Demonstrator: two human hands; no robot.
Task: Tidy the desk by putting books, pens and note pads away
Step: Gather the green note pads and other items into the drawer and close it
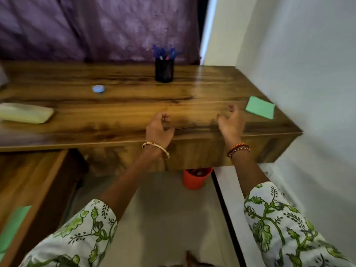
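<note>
2 hands (pixel 159 128) (pixel 230 122) loosely curled, grip empty | 1 pen holder (pixel 164 70) | 1 green notepad (pixel 260 107)

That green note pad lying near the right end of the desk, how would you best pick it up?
The green note pad lies flat near the desk's right edge, close to the wall. Probably best to pinch its near left corner or left edge, coming from the left with the right hand, which hovers empty beside it. Since it lies flat, a fingertip may first need to lift or slide that edge.
</note>
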